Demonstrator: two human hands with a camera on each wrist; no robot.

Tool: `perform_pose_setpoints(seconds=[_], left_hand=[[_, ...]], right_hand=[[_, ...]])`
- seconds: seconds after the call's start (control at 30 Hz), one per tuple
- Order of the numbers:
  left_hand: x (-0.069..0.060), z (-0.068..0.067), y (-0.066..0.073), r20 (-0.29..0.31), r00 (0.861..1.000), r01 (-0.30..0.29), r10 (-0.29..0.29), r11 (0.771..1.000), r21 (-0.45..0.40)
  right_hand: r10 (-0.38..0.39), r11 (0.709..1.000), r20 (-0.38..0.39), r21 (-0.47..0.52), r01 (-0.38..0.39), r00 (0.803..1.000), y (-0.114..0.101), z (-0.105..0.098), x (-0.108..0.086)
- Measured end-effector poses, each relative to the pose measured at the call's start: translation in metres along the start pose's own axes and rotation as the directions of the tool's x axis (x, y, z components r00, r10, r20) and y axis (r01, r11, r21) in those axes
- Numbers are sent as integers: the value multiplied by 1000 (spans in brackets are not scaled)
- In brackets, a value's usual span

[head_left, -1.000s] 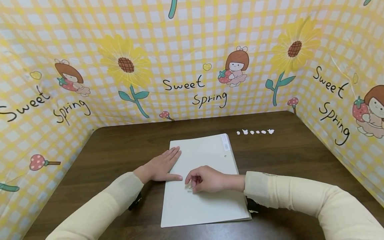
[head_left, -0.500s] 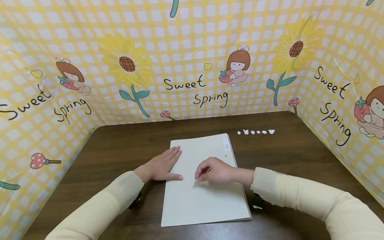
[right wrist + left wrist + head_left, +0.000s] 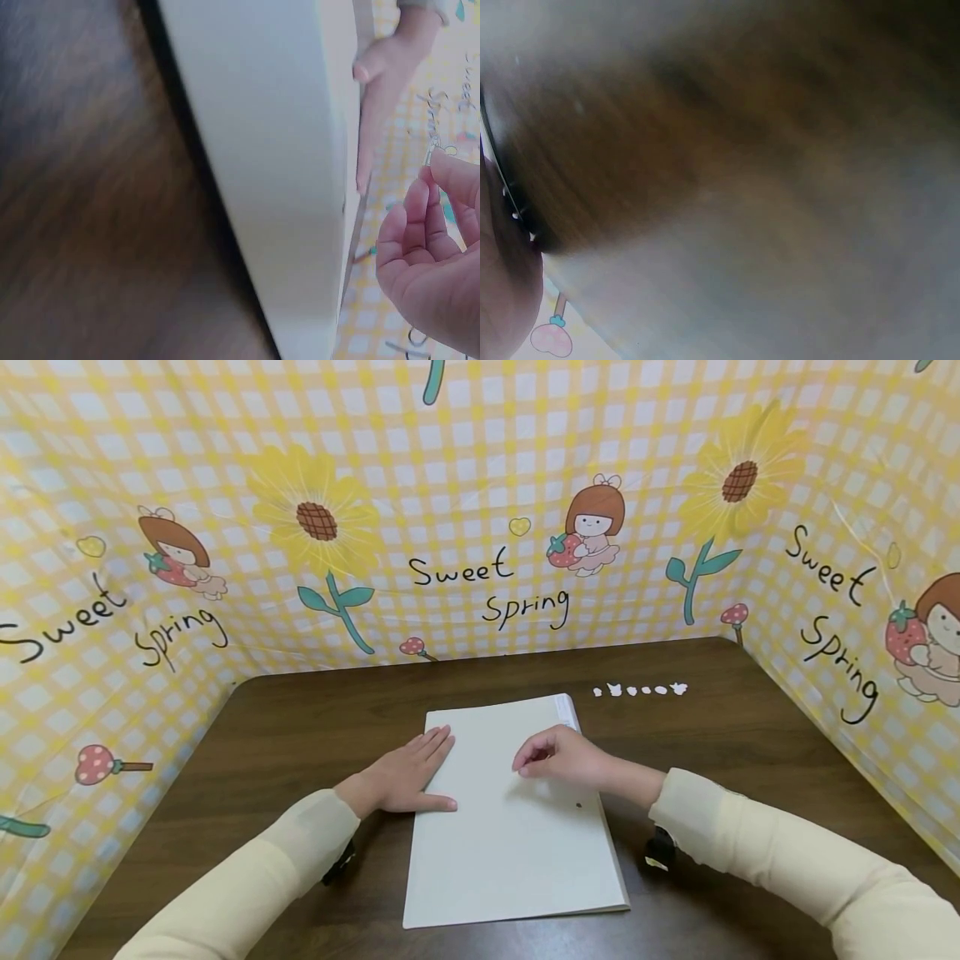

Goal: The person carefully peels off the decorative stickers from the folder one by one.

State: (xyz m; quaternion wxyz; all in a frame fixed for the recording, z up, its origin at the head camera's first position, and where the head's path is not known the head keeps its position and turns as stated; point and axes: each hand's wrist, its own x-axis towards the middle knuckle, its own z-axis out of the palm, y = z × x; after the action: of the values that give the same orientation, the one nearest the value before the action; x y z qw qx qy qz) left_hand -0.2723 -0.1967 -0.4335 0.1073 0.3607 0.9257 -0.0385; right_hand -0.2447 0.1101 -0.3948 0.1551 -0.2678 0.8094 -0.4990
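A large off-white book or folder (image 3: 495, 860) lies on the dark wooden table. My left hand (image 3: 408, 774) rests flat on its left edge, fingers straight and thumb out to the side. Above the right half of the cover is my right hand (image 3: 566, 756), with thumb and forefinger pinched together. In the right wrist view those fingertips hold a small pale flat piece (image 3: 430, 154), too small to identify; the head view barely shows it. A small dark spot (image 3: 578, 805) marks the cover under the right wrist. The left wrist view is mostly blur.
Several small white pieces (image 3: 645, 691) lie in a row at the back right of the table (image 3: 315, 710). A label (image 3: 564, 712) sits at the cover's far right corner. Patterned yellow-checked cloth (image 3: 465, 485) encloses the table at the back and sides.
My right hand has lifted from the middle of the cover and moved away from me and to the right, carrying the small pale piece. My left hand has stayed put.
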Motion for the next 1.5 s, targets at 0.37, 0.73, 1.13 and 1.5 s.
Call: perform_pose_setpoints(seconds=[0.37, 0.73, 1.13, 1.5], left_hand=[[-2, 1, 0, -16, 1000, -20, 20, 1000, -10], [-3, -1, 1, -12, 1000, -15, 15, 1000, -13], [-3, 0, 0, -4, 1000, -13, 13, 1000, -3], [-2, -1, 1, 13, 1000, -4, 4, 1000, -12]], right_hand=[[65, 998, -183, 18, -63, 981, 17, -37, -7], [127, 992, -317, 44, -119, 940, 38, -74, -14], [160, 986, -432, 33, -162, 887, 59, -106, -22], [197, 978, -520, 45, -203, 831, 77, -141, -37]])
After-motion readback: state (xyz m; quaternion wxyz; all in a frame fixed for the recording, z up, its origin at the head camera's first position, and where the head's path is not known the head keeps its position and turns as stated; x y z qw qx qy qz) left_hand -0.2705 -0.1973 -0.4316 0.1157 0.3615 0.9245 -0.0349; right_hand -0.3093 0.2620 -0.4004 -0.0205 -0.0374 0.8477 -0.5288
